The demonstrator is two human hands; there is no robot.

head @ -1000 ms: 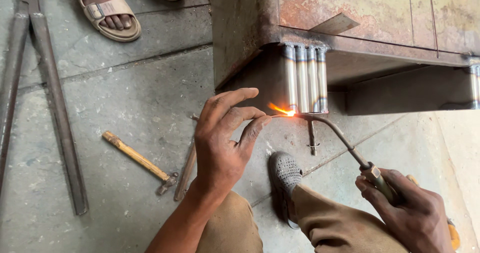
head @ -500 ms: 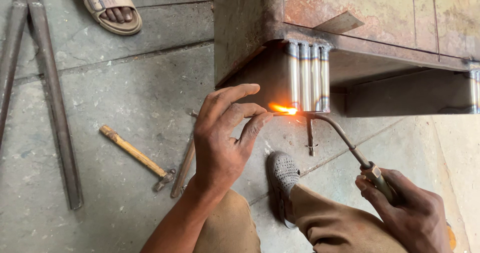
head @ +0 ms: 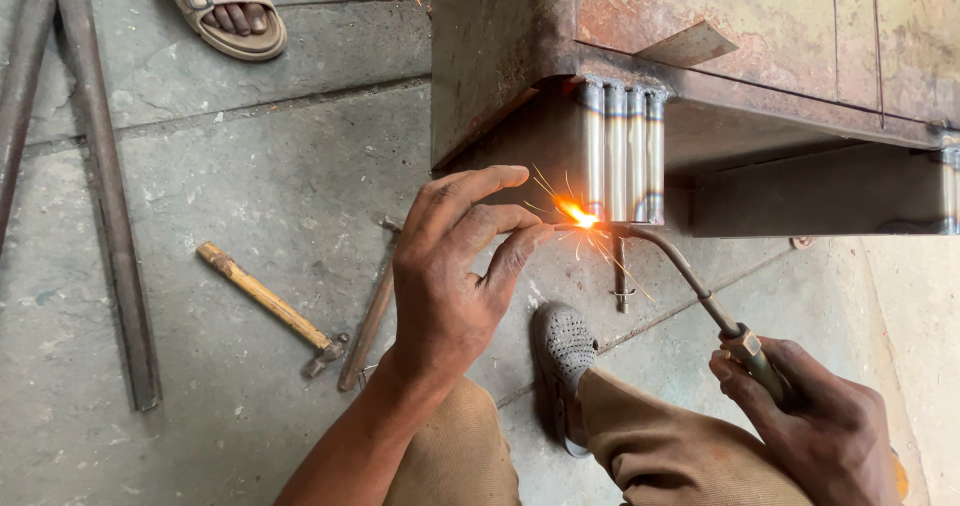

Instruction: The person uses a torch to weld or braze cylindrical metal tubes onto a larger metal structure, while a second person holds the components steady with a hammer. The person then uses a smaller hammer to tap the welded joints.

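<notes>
Worn on the head, single view, looking steeply down and slightly forward from close above onto the left hand (head: pixel 450 276) and right hand (head: pixel 820 431), with the concrete floor (head: pixel 230 186) filling the left and the rusty metal cabinet (head: pixel 720 56) crossing the upper right.

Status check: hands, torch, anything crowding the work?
Right hand grips torch handle. Flame sparking at base of steel tubes. Left hand open, fingers right beside flame. Hammer lies apart on the floor.
</notes>
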